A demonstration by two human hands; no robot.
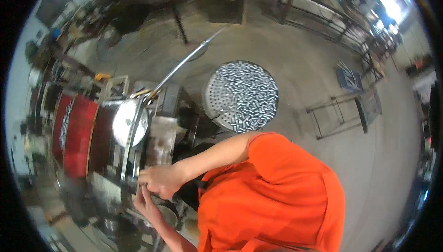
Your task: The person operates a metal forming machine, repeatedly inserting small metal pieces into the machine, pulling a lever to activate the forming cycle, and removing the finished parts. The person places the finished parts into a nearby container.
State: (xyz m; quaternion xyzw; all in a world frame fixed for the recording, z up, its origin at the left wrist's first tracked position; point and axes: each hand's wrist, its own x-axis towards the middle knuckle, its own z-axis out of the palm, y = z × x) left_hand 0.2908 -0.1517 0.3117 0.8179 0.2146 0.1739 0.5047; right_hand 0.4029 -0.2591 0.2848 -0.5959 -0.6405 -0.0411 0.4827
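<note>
My right hand (162, 181) reaches across to the machine at left, its fingers curled closed beside a narrow metal bar (128, 157). Just below it, my left hand (147, 205) has thumb and fingers pinched together, almost touching the right hand. Whatever lies between the fingers of either hand is too small or hidden to make out. Above the hands is a shiny round metal disc (123, 123), crossed by the bar. A pale metal block (160, 137) sits beside the right wrist.
A round perforated tray (214, 96) holds many short shiny metal cylinders (251, 97). Behind the disc stands a red machine housing (80, 134). A long metal rod (184, 61) slants out over the floor. At right are a low metal frame stand (339, 113) and a blue bin (349, 79).
</note>
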